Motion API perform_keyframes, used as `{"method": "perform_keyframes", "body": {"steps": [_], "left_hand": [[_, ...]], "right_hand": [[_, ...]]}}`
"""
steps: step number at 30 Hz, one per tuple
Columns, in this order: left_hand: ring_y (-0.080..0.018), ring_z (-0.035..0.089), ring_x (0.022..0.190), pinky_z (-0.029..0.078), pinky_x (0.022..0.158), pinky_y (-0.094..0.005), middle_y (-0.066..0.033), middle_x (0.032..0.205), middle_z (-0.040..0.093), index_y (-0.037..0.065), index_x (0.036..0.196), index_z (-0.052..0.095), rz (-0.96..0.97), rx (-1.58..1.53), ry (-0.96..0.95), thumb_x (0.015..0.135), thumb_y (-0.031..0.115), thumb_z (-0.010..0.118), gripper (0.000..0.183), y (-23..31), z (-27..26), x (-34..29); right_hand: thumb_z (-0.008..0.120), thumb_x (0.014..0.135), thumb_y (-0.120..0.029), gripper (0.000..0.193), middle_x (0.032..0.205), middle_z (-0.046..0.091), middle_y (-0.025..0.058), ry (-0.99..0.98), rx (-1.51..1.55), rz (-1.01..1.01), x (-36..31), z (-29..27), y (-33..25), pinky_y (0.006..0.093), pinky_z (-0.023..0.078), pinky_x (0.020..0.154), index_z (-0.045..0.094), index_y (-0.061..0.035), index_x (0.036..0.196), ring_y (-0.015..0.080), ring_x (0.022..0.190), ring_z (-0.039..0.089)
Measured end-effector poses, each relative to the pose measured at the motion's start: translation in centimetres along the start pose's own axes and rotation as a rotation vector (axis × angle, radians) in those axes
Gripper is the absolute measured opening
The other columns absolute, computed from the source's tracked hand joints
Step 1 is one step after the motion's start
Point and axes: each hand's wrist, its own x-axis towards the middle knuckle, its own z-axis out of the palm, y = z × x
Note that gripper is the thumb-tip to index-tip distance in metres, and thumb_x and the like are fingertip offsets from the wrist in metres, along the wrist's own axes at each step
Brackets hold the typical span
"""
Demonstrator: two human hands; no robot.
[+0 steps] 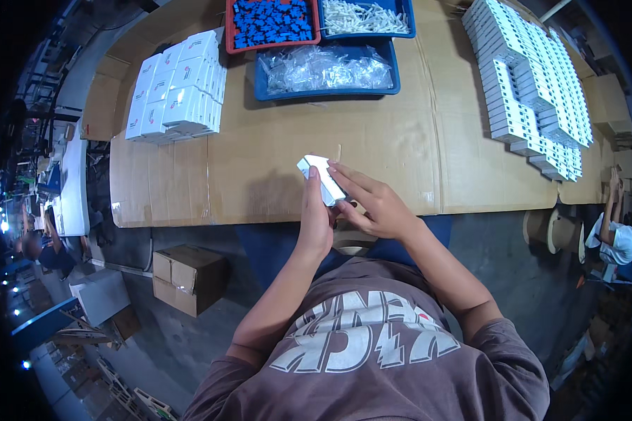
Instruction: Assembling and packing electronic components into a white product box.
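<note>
Between my two hands, over the near edge of the cardboard-covered table (260, 182), I hold a small white box (321, 173), tilted. My left hand (317, 210) closes on its left side, with the thumb along the face. From the right, my right hand (373, 205) grips it, fingers across the upper end and thumb at the lower end. Ahead stand a red bin (239, 49) of blue pieces, a blue bin (409, 34) of white stick-like pieces, and a nearer blue bin (330, 95) of clear plastic bags or wraps.
Stacked white boxes (179, 91) rise at the table's left. Many more white boxes (534, 91) are piled at the right. A brown carton (189, 277) sits on the floor to the left. One person (614, 235) is at far right, another person (49, 252) at far left.
</note>
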Motion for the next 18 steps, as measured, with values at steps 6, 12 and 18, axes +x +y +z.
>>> {"method": "perform_keyframes", "body": {"steps": [6,12,18], "left_hand": [[-0.0098,0.061,0.102,0.053,0.088,-0.031,-0.0006,0.116,0.061,0.01,0.136,0.054,0.03,0.032,0.02,0.11,0.05,0.049,0.048,-0.3,0.6,0.1],[-0.008,0.059,0.091,0.051,0.081,-0.0281,0.0009,0.103,0.061,0.007,0.123,0.059,0.024,0.003,0.12,0.11,0.047,0.05,0.043,-1.8,0.5,0.6],[-0.0112,0.061,0.096,0.051,0.087,-0.0296,-0.001,0.105,0.063,0.007,0.121,0.06,0.084,-0.002,0.18,0.111,0.048,0.045,0.045,-3.0,0.0,0.8]], "right_hand": [[0.066,0.096,-0.017,0.053,0.14,0.062,0.0243,0.089,-0.026,0.01,-0.6,1.4,0.6,0.0445,0.057,0.098,0.055,0.0034,0.143,0.041,0.118,0.067],[0.063,0.096,-0.011,0.044,0.123,0.069,0.0284,0.218,-0.137,0.005,-1.6,3.6,1.2,0.0434,0.061,0.086,0.057,0.0101,0.135,0.0412,0.105,0.072],[0.062,0.097,-0.013,0.041,0.124,0.07,0.0278,0.223,-0.174,-0.008,-1.9,4.2,1.5,0.0436,0.061,0.087,0.059,0.0099,0.131,0.0399,0.107,0.073]]}}
